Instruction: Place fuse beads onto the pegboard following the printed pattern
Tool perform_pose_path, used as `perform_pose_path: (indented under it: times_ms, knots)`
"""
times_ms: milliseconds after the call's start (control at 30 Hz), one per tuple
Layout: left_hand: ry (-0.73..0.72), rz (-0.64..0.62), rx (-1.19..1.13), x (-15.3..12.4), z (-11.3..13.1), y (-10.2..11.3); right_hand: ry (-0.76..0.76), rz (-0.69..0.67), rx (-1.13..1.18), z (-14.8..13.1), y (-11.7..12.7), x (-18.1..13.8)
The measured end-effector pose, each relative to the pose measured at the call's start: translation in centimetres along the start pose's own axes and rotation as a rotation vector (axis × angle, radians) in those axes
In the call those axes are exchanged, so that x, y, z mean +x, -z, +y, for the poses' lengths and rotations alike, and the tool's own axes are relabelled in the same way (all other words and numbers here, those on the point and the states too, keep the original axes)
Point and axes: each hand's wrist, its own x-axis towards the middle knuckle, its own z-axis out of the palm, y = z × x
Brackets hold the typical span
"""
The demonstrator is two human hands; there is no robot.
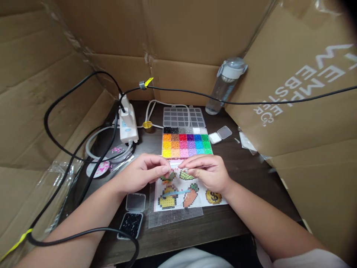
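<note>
My left hand (149, 169) is closed in a pinch, thumb against fingertips. Facing it, my right hand (210, 171) is also pinched, with what looks like a thin line along its fingers. Too small to make out is what either hand holds; a few pink specks show between the fingertips. Below them lies a pattern sheet (181, 203) with pixel pictures, including a carrot and a gold coin. The sheet partly covers a clear pegboard (178, 220). Just beyond my hands stands a bead box (186, 143) with its lid raised, sorted by colour.
A small case of black beads (130, 225) lies open at left. Behind it are a pink-and-white disc (97, 169), a power strip (128, 123) and a gold cup (147, 125). A bottle (224, 87) leans at back right, near a white-filled case (215, 138). A black cable (181, 90) crosses the view; cardboard walls surround the table.
</note>
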Motion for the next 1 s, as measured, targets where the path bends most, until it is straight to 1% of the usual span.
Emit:
perform_pose_path:
  times_ms: [67,133,200,233,300,333,400,433,500,567,633,700,733,833,900,1000]
  knots:
    - [-0.007,0.019,0.049,0.0,-0.1,0.5,-0.002,0.019,0.008,-0.1,0.2,-0.1]
    - [-0.013,0.072,0.144,-0.1,-0.2,1.3,0.023,0.059,-0.005,-0.3,1.3,-0.2]
    - [-0.027,0.187,0.255,-0.2,0.2,2.1,0.055,0.148,-0.021,-0.5,3.4,-0.1]
    - [-0.037,0.246,0.313,-0.2,0.6,2.4,0.056,0.224,-0.023,-0.6,4.8,0.1]
    - [-0.046,0.298,0.444,0.1,1.7,2.8,0.022,0.379,-0.026,-0.5,7.8,0.6]
    - [-0.054,0.287,0.506,0.4,2.5,2.7,-0.006,0.446,-0.028,-0.4,9.3,0.9]
    - [-0.076,0.214,0.626,1.4,4.2,2.2,-0.028,0.552,-0.037,-0.1,11.6,1.4]
    - [-0.097,0.158,0.681,2.1,5.1,1.7,-0.040,0.563,-0.025,0.0,12.3,1.7]
    - [-0.168,0.095,0.771,4.0,6.7,0.6,-0.046,0.585,0.049,0.2,12.8,2.0]
    - [-0.199,0.040,0.830,6.4,8.0,-0.7,-0.077,0.554,0.109,0.3,12.4,2.2]
    - [-0.187,-0.012,0.912,8.9,8.9,-2.1,-0.105,0.521,0.119,0.3,11.7,2.1]
    - [-0.124,-0.073,1.017,11.4,9.3,-3.4,-0.121,0.513,0.103,0.3,11.3,2.1]
    - [-0.077,-0.102,1.053,12.5,9.3,-4.0,-0.127,0.517,0.094,0.4,11.2,2.0]
    - [-0.030,-0.116,1.092,15.2,8.9,-5.2,-0.137,0.551,0.098,0.7,11.5,2.2]
    - [-0.005,-0.109,1.100,16.6,8.3,-5.5,-0.137,0.580,0.122,1.0,11.9,2.3]
    - [0.032,-0.080,1.096,17.8,7.5,-5.4,-0.139,0.596,0.143,1.2,12.3,2.5]
